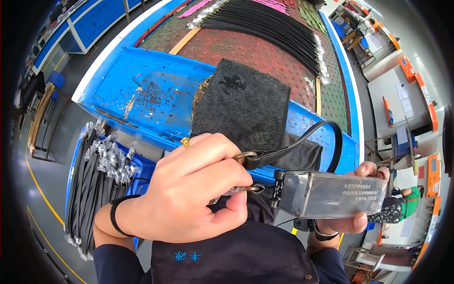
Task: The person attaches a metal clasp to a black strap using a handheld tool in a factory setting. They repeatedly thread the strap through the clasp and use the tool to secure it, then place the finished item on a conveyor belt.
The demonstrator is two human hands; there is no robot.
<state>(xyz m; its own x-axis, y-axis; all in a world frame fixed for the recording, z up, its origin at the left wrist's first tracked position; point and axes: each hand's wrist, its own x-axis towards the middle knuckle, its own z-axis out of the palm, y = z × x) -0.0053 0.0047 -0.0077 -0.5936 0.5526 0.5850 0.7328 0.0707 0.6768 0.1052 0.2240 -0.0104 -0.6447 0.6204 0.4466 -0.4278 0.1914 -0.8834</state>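
My left hand [194,184] is closed on the metal-ringed end of a black leather strap [336,137]. The strap arcs up to the right and passes behind a clear plastic box [331,194]. Bronze-coloured metal fittings [247,155] show at the fingertips. My right hand [362,222] is closed around the clear box, with fingers on its far end and below. A dark toothed roller [278,189] sits on the box's left end, beside the strap's lower metal ring. Most of the right palm is hidden behind the box.
A dark cloth [241,104] lies over the blue tray [156,94] at the table's near side. Several black straps [265,31] with plastic-wrapped ends lie across the dimpled red mat [236,52]. More wrapped straps [92,189] fill a blue bin at left. A person in green [412,203] is at far right.
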